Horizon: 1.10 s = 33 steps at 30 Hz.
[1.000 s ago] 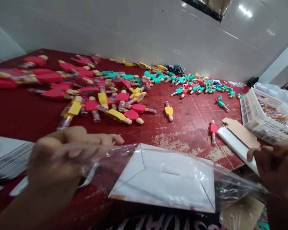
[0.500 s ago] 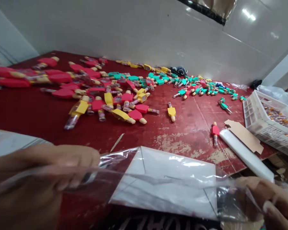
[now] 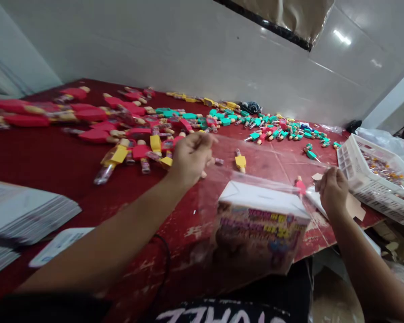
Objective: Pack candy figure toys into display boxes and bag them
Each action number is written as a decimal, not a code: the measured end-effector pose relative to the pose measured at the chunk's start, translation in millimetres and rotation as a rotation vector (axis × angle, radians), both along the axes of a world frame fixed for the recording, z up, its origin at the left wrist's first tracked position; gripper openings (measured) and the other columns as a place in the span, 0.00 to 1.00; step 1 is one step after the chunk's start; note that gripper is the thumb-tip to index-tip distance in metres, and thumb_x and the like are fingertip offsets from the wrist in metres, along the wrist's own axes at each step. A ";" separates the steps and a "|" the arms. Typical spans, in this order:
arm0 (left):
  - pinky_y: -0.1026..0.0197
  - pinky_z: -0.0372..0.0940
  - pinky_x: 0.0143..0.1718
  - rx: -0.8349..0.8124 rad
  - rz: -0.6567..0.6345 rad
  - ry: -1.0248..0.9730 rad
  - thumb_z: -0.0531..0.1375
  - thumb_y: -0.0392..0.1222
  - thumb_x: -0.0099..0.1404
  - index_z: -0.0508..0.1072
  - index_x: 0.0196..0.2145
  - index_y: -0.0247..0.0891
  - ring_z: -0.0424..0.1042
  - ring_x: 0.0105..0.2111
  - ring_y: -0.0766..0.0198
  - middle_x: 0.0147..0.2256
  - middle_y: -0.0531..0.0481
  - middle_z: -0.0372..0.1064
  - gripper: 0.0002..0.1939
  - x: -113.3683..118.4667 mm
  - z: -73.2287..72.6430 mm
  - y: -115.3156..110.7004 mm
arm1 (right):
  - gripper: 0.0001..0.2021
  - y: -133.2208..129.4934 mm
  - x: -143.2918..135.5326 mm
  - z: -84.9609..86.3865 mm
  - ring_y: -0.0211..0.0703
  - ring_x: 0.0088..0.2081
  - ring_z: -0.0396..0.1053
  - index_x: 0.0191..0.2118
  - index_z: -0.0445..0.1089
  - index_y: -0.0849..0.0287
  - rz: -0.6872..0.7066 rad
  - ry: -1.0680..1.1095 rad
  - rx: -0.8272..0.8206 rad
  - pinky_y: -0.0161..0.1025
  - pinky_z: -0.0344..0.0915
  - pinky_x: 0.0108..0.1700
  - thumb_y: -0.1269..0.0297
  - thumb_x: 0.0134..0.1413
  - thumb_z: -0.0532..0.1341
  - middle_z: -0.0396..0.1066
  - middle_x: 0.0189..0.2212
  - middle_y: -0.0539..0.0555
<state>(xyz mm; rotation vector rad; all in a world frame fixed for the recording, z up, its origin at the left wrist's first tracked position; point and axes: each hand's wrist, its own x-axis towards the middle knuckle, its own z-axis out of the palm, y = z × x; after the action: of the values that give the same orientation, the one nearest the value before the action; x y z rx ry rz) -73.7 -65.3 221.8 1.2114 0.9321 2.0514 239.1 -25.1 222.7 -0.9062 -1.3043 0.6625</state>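
Note:
A printed cardboard box (image 3: 257, 233) with a white top stands at the near edge of the red table, inside a clear plastic bag (image 3: 249, 150). Above and left of the box, my left hand (image 3: 193, 157) pinches one side of the bag's open edge. My right hand (image 3: 333, 190) grips the other side, right of the box. The film is stretched between both hands over the box. Blur softens the print on the box.
Pink, yellow and green toy-like pieces (image 3: 90, 112) lie across the red table (image 3: 121, 215). A stack of flat cards (image 3: 33, 215) is at left. At right are a white basket (image 3: 373, 179) of small items and brown cardboard (image 3: 355, 208).
Both hands have moved up and away from the camera with the bag's edge between them. The box's printed front now shows, and the card stack at left is more visible.

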 end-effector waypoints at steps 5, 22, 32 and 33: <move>0.69 0.52 0.10 0.044 0.111 0.166 0.62 0.61 0.57 0.66 0.28 0.38 0.48 0.10 0.73 0.13 0.61 0.49 0.21 7.0 -1.1 40.2 | 0.21 33.8 7.2 8.1 0.32 0.09 0.49 0.25 0.55 0.54 -0.149 -0.012 0.184 0.32 0.50 0.12 0.43 0.55 0.56 0.52 0.08 0.38; 0.67 0.50 0.20 -0.530 0.074 0.568 0.52 0.53 0.61 0.61 0.24 0.38 0.55 0.15 0.71 0.16 0.58 0.53 0.16 14.1 -147.0 -47.5 | 0.23 -72.1 38.2 -159.4 0.31 0.13 0.54 0.20 0.56 0.57 -0.175 -0.005 -0.557 0.31 0.53 0.16 0.44 0.51 0.60 0.54 0.10 0.42; 0.67 0.49 0.11 -0.732 -0.272 0.270 0.51 0.74 0.54 0.60 0.21 0.38 0.50 0.10 0.71 0.12 0.58 0.53 0.32 47.3 -192.8 -39.1 | 0.17 -62.2 37.2 -166.1 0.34 0.13 0.54 0.15 0.61 0.58 0.057 0.038 -0.846 0.34 0.55 0.17 0.53 0.38 0.63 0.53 0.09 0.45; 0.68 0.50 0.12 -0.718 -0.249 0.246 0.51 0.74 0.54 0.60 0.21 0.37 0.51 0.11 0.71 0.13 0.58 0.53 0.32 49.8 -194.7 -38.8 | 0.15 -60.9 37.6 -165.1 0.37 0.16 0.58 0.17 0.64 0.59 0.059 0.009 -0.821 0.35 0.59 0.19 0.53 0.37 0.64 0.58 0.11 0.47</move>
<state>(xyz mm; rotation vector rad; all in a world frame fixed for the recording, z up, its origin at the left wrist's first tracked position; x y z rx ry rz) -23.9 -104.1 27.0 1.1040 1.3930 1.2138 276.7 -86.1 57.6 -1.5162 -1.0439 1.2883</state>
